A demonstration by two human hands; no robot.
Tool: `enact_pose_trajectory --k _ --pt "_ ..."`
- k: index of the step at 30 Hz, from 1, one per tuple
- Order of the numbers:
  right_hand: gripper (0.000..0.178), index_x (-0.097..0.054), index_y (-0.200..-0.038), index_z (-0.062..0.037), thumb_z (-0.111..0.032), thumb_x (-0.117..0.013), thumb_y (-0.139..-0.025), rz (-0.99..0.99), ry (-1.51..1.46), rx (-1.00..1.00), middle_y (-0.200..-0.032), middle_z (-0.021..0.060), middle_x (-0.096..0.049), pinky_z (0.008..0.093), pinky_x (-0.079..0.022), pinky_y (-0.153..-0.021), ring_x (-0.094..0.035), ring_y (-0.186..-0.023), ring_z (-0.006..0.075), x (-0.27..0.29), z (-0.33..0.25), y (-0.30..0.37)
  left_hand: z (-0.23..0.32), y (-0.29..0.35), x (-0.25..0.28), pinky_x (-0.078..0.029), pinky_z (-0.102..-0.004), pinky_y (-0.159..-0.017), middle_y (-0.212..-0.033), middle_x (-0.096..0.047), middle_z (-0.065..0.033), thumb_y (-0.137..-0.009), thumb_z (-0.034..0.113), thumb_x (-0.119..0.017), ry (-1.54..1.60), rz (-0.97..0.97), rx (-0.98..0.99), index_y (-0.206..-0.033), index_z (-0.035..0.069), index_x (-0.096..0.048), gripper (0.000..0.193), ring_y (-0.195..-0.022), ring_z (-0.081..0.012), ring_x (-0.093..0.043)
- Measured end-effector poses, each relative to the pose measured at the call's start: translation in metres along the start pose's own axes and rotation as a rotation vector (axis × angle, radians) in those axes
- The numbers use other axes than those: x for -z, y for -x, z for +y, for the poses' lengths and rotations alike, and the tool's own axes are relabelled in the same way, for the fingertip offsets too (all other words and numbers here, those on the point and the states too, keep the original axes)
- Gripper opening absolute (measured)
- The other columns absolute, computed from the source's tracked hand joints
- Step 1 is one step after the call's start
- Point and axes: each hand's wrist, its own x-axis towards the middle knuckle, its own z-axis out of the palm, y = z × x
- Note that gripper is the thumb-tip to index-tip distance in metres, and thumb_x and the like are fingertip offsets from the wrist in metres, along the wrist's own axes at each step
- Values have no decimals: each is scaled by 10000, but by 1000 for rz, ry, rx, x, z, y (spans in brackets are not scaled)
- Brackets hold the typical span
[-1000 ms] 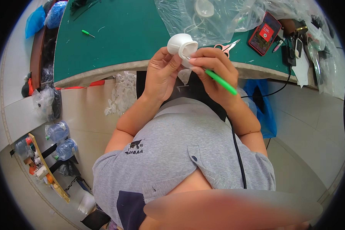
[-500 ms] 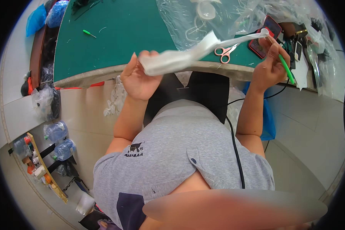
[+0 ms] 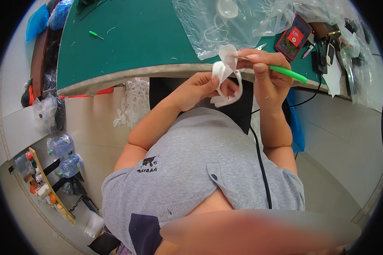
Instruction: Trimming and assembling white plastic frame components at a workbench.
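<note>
In front of my belly, at the table's near edge, my left hand [image 3: 202, 88] pinches a soft white strip [image 3: 217, 74], which curls in a loose loop around its fingers. My right hand [image 3: 270, 74] grips a tool with a bright green handle [image 3: 290, 73] and a thin metal shaft. The shaft points left and its end meets the upper part of the strip; whether it goes through cannot be made out. A pair of scissors [image 3: 261, 46] lies behind my right hand, with only a small metal part showing.
The green-topped table [image 3: 127, 46] holds another small green-handled tool [image 3: 96, 34] at left. Clear plastic sheeting [image 3: 200, 25] with white pieces covers its middle. At right lie a phone [image 3: 292, 38], a black adapter [image 3: 319, 61] and white paper [image 3: 332, 78]. A black cable [image 3: 259, 159] hangs down my front.
The stretched-out white strip is now gathered into a loop between my hands. My left hand has moved right, my right hand left. The tool's handle has turned, its shaft now at the strip.
</note>
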Motion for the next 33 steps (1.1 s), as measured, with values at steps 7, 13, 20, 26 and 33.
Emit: enact_pose_trajectory --k 7,13,20,26,33 --pt "162 -585 -950 20 -127 -518 -945 553 485 253 -939 207 -655 351 -563 -721 -659 -771 235 77 0 -10 8 11 5 -382 -362 -985 -1227 -567 -175 -937 382 -486 -2 57 -190 -686 16 -626 465 -1144 -252 -530" --pt "147 -625 -941 27 -111 -595 -900 -21 103 -380 -819 92 -611 241 -446 -596 -575 -661 136 55 -9 10 5 17 9 -361 -396 -1000 -1214 -569 -193 -943 336 -492 73 130 -185 -709 6 -637 430 -1162 -285 -519" --pt "153 -643 -916 -10 -34 -682 -771 -228 807 186 -873 114 -617 282 -486 -627 -605 -713 215 -4 -5 0 4 15 -6 -395 -356 -934 -1004 -629 -138 -975 367 -408 -33 137 -271 -934 -30 -636 459 -982 -222 -582" --pt "256 -615 -912 4 56 -681 -670 -309 776 166 -893 133 -604 312 -500 -646 -617 -753 271 -10 18 16 9 14 2 -416 -337 -907 -968 -629 -121 -1001 399 -265 190 164 -86 -1080 -4 -543 496 -975 -211 -580" --pt "269 -616 -924 -17 40 -687 -671 -288 727 222 -921 116 -611 318 -481 -708 -610 -789 269 -11 14 18 13 14 -2 -431 -295 -843 -849 -631 -107 -1000 424 -265 241 315 -134 -833 7 -602 562 -917 -180 -580"
